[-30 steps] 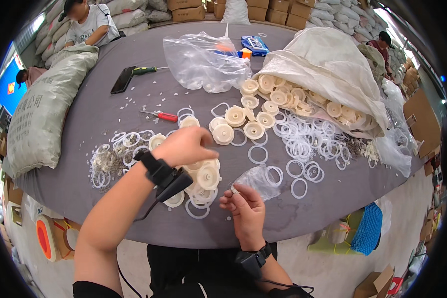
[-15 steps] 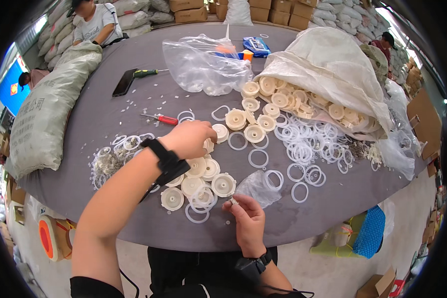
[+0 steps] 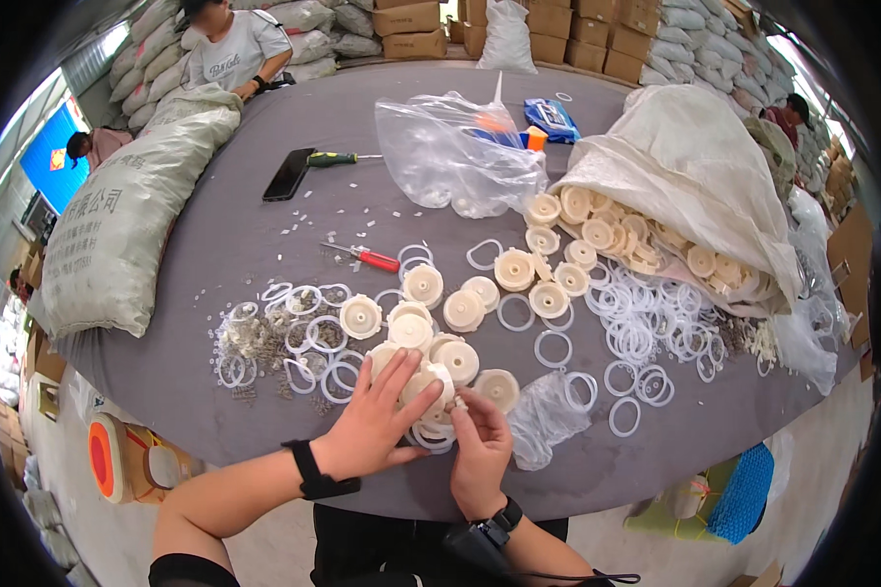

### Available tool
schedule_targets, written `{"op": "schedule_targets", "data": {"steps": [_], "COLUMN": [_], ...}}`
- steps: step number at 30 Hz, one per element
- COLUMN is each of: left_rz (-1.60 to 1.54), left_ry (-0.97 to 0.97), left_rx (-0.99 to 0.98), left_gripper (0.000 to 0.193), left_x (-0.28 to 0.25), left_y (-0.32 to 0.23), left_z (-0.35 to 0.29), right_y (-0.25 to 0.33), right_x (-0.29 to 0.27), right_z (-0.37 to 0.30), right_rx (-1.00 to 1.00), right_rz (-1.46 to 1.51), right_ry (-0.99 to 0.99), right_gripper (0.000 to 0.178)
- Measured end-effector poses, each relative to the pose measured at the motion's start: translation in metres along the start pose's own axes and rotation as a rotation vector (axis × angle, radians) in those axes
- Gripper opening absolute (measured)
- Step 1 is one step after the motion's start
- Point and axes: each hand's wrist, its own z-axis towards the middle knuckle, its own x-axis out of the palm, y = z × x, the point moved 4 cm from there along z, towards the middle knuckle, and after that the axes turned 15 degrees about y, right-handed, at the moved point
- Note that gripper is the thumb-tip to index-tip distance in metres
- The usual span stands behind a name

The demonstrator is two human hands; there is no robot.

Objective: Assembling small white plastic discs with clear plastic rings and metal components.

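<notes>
My left hand (image 3: pixel 374 423) lies with spread fingers over a pile of cream round plastic caps (image 3: pixel 411 328), touching a cap (image 3: pixel 437 384) near my right hand. My right hand (image 3: pixel 482 458) is closed in a pinch on a small pale plastic piece (image 3: pixel 458 403), just beside that cap. Translucent white rings (image 3: pixel 431 437) show partly under my hands. More caps (image 3: pixel 514 269) stand farther off, some with rings around or near them. What lies under my left palm is hidden.
Left of the pile are loose rings (image 3: pixel 325 335) and small greyish parts (image 3: pixel 250 338). A red screwdriver (image 3: pixel 377 259), phone (image 3: pixel 289 174) and green screwdriver (image 3: pixel 333 158) lie beyond. An open sack (image 3: pixel 685 147) spills caps by many rings (image 3: pixel 636 313). A full sack (image 3: pixel 117 225) leans at left.
My left hand has come back toward me, from the far side of the cap pile onto its near caps beside my right hand. The right hand keeps its pinch. The view has shifted.
</notes>
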Motion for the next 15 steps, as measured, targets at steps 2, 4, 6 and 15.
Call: {"op": "schedule_targets", "data": {"steps": [2,4,6,15], "left_rz": [0.015,0.021,0.023,0.016], "left_ry": [0.015,0.021,0.035,0.069], "left_rx": [-0.018,-0.034,-0.072,-0.191], "left_gripper": [0.102,0.102,0.101,0.096], "left_x": [-0.004,-0.008,-0.012,-0.054], "left_y": [0.012,0.023,0.037,0.084], "left_z": [0.008,0.017,0.030,0.064], "right_y": [0.001,0.000,-0.003,0.048], "right_x": [0.003,0.004,0.003,-0.025], "right_z": [0.015,0.031,0.049,0.088], "right_rx": [-0.017,-0.014,-0.024,0.041], "right_rz": [-0.006,0.003,-0.026,-0.080], "right_ry": [-0.014,-0.034,-0.047,0.155], "right_gripper": [0.027,0.027,0.027,0.026]}}
